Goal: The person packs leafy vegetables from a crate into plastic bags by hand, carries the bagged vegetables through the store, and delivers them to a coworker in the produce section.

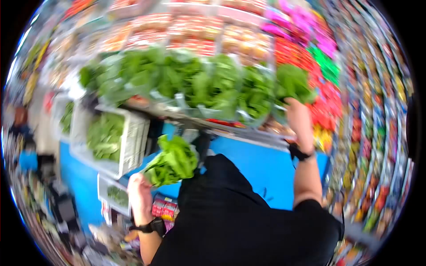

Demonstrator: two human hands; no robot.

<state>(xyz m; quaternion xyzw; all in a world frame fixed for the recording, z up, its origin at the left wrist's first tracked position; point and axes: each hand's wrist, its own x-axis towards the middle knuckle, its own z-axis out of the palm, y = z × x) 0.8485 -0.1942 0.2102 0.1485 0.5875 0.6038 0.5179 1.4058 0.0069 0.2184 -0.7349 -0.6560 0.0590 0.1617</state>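
My left hand (139, 195) is closed round the base of a bunch of leafy greens (173, 162), held low over the blue floor. At the right end of the shelf, my right hand (298, 117) reaches to a dark green leafy bunch (293, 83), its fingers closed at the lower edge of the leaves. Blur hides the fingertips and how firmly they grip. Beside that bunch, a row of bagged greens (191, 84) stands along the front of the shelf.
A white crate (135, 142) of greens stands at the left, with a smaller white bin (103, 188) below it. Behind the greens lie packed trays (193, 29). Red packages (326, 99) border the row's right end. Stocked shelves (368, 124) run down the right side.
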